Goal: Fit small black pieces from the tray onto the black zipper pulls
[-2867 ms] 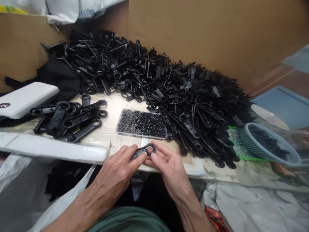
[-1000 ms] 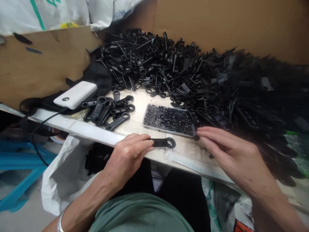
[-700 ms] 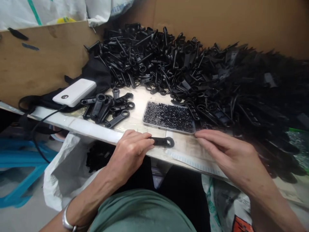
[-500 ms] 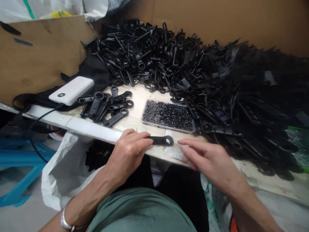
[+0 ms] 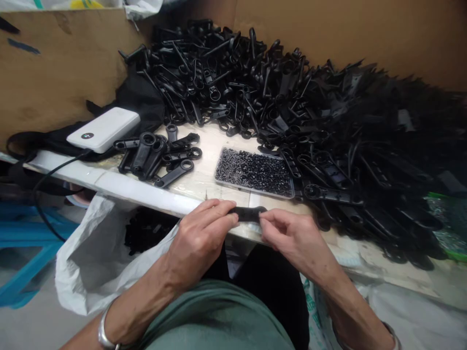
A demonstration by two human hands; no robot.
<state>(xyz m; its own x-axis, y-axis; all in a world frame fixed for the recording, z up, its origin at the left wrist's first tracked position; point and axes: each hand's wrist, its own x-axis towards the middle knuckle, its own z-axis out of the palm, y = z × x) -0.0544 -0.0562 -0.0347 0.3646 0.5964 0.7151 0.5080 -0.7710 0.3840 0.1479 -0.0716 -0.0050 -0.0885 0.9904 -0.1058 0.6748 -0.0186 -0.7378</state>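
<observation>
A flat black plastic part (image 5: 248,214) lies level at the table's front edge, between my two hands. My left hand (image 5: 204,233) is closed on its left end, fingers on top. The thumb and forefinger of my right hand (image 5: 292,236) are pinched together at its ringed right end; whether they hold a small piece there is hidden. Just behind is a clear shallow tray (image 5: 254,174) of tiny black pieces. Several similar black parts (image 5: 175,173) lie in a small group to the left of the tray.
A large heap of black parts (image 5: 226,78) covers the back and right. At the left lie a white power bank (image 5: 104,130) and its cable. An open white sack (image 5: 87,253) hangs below the front edge. A green-edged bag (image 5: 443,223) lies far right.
My right hand has moved left, from beside the part to its ringed end. That end's hole is now mostly covered. The view has shifted slightly.
</observation>
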